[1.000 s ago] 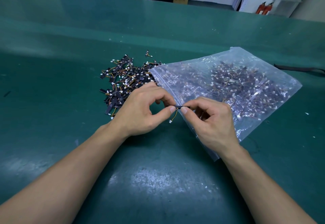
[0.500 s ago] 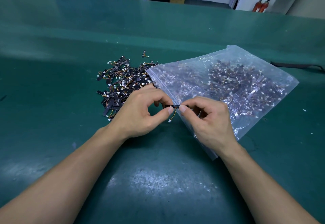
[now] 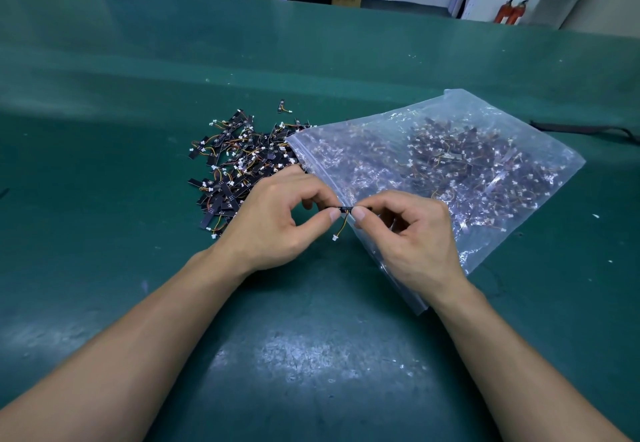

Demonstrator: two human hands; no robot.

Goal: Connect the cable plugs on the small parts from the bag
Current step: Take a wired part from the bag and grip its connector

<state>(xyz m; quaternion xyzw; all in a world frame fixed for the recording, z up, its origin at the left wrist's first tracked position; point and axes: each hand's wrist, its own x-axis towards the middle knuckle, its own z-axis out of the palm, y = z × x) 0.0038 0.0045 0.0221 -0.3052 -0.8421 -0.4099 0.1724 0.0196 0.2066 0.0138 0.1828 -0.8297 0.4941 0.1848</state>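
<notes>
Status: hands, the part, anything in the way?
Hands: left hand and right hand both pinch one small black part. Its white plug dangles free, unconnected. Nothing blocking; loose pile behind left hand, bag under right.

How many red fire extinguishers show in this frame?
2. One fire extinguisher stands beyond the table's far edge at upper right; the second fire extinguisher is immediately right of it. More could be hidden off-frame.

Bare tabletop (image 3: pixel 104 206) stretches wide left of the pile of small wired parts (image 3: pixel 239 164) and beyond it to the far edge. The clear zip bag (image 3: pixel 519 206) covers the right side, its mouth touching the pile; a black strap (image 3: pixel 581 128) lies past its far corner.
</notes>
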